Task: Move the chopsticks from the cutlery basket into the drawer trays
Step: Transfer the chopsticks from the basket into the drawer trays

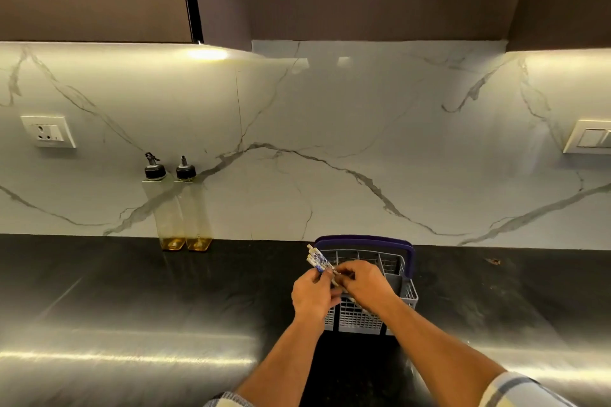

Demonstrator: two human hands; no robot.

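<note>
A grey plastic cutlery basket (393, 266) with a purple handle (410, 258) stands on the dark countertop near the wall. A bundle of white chopsticks with blue patterns (318, 258) sticks up and to the left over the basket's left rim. My left hand (312, 294) is closed around the bundle's lower part. My right hand (363, 281) pinches the same bundle just to the right, above the basket. The lower ends of the chopsticks are hidden by my hands. No drawer or tray is in view.
Two tall clear oil bottles (180, 208) with black pour caps stand against the marble backsplash at the left. A wall socket (48, 130) is at far left, a switch plate (590, 140) at far right. The dark countertop (165, 291) stretches to both sides.
</note>
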